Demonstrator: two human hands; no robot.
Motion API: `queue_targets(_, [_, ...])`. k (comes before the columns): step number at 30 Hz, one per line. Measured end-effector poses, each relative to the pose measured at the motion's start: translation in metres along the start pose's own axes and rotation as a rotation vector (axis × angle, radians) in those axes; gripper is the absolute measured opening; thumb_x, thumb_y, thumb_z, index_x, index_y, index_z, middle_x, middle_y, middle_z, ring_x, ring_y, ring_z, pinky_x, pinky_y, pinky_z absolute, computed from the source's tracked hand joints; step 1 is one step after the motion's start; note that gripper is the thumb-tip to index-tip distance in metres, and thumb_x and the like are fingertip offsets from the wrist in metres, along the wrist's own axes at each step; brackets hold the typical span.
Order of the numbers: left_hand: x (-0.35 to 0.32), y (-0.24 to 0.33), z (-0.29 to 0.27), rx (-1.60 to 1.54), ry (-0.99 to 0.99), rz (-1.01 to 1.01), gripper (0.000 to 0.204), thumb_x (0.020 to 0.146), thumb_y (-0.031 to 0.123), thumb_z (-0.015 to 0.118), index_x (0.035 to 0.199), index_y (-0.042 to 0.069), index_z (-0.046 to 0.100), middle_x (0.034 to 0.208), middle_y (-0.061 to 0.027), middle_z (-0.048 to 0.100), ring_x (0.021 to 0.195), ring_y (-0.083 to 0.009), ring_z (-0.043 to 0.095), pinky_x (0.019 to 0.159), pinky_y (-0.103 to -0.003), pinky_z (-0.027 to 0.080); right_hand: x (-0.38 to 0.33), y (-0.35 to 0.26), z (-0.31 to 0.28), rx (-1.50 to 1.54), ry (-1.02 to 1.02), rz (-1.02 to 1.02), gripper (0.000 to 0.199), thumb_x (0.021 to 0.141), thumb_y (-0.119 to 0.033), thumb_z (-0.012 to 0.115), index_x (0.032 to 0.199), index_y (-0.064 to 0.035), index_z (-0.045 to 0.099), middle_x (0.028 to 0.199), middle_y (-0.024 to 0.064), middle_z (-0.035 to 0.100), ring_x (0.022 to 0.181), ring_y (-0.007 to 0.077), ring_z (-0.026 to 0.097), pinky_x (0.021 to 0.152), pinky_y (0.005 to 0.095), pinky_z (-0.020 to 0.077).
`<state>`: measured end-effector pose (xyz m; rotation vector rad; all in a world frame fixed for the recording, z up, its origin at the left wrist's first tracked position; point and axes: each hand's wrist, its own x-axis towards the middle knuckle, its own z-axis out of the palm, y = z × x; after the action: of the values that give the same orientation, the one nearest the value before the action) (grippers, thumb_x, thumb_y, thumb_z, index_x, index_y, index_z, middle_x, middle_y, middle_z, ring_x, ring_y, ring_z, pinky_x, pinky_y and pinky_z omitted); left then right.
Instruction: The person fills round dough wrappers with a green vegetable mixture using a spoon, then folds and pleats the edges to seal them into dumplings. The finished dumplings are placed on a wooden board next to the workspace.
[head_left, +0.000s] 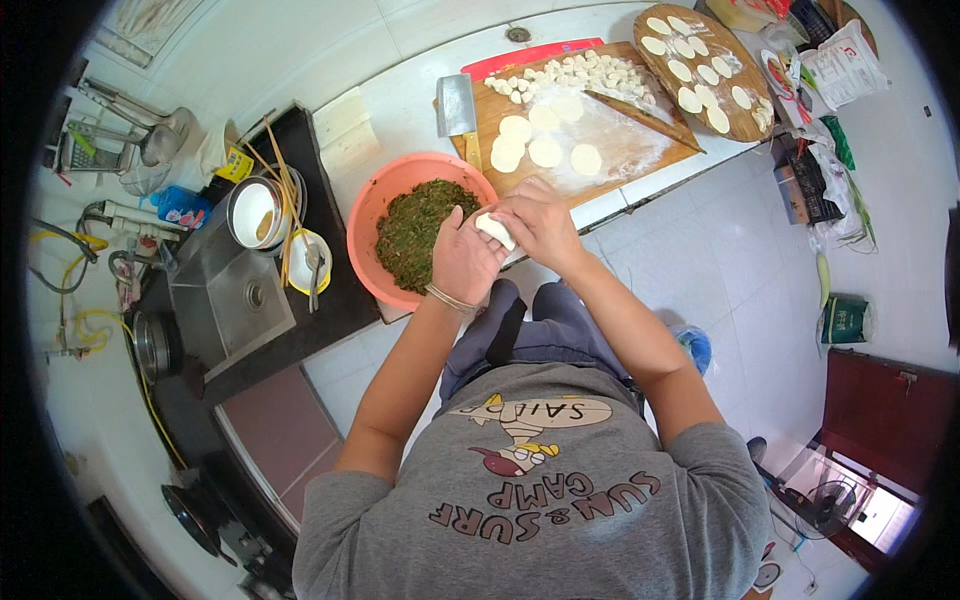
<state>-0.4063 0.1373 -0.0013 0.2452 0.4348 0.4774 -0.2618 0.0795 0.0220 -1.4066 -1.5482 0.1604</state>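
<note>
A white folded dumpling [495, 231] is held between my two hands at the near side of the counter. My left hand [465, 258], with a bangle at the wrist, supports it from the left. From the right, my right hand [541, 224] has its fingers closed on the dumpling's edge. Close by on the left is a pink basin [362, 245] of chopped green filling [415, 235]. Beyond my hands lies a floured wooden board [640, 165] with round dough wrappers [545, 152], small dough pieces [590, 75] and a tapered rolling pin [645, 122].
A cleaver [457, 108] rests at the board's left edge. An oval board [655, 22] with more wrappers sits at the far right. To the left are a metal sink [225, 310], stacked bowls [255, 213], chopsticks [281, 165] and a yellow-rimmed bowl [308, 262].
</note>
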Motion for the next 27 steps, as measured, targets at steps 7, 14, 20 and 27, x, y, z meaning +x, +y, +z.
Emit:
queue_targets(7, [0.003,-0.007,0.035,-0.066,-0.058,-0.023,0.063,0.094,0.047,0.034,0.128,-0.006,0.039,0.127,-0.0217,0.046,0.122,-0.0311,0.043,0.107,-0.044,0.031,0.001,-0.002,-0.038,-0.078,0.137,0.124,0.010,0.081,-0.011,0.063,0.079,-0.0016,0.067,0.075,0.0099,0.061,0.073,0.0274,0.055,0.066,0.0372,0.0445])
queue_targets(14, [0.011,-0.019,0.044,-0.178,-0.070,-0.037,0.068,0.093,0.050,0.035,0.130,-0.008,0.036,0.135,-0.0272,0.040,0.127,-0.0342,0.039,0.108,-0.045,0.030,-0.019,-0.008,-0.061,-0.315,0.002,0.208,0.020,0.084,-0.021,0.062,0.075,-0.0036,0.061,0.070,0.0121,0.059,0.065,0.0314,0.056,0.057,0.0410,0.0443])
queue_targets(20, [0.014,-0.028,0.048,-0.206,-0.150,-0.064,0.065,0.094,0.048,0.035,0.127,-0.007,0.040,0.134,-0.0251,0.041,0.130,-0.0322,0.036,0.109,-0.043,0.028,-0.026,-0.013,-0.063,-0.383,-0.097,0.211,0.021,0.084,-0.023,0.062,0.078,-0.0032,0.059,0.073,0.0124,0.059,0.070,0.0312,0.060,0.059,0.0402,0.0475])
queue_targets(27, [0.019,-0.053,0.070,0.049,0.025,0.168,0.054,0.095,0.043,0.034,0.117,-0.005,0.046,0.126,-0.0241,0.048,0.120,-0.0318,0.044,0.106,-0.043,0.033,-0.026,-0.012,-0.061,-0.328,0.008,0.215,0.017,0.089,-0.016,0.055,0.078,-0.0022,0.055,0.071,0.0146,0.056,0.071,0.0316,0.058,0.059,0.0406,0.0456])
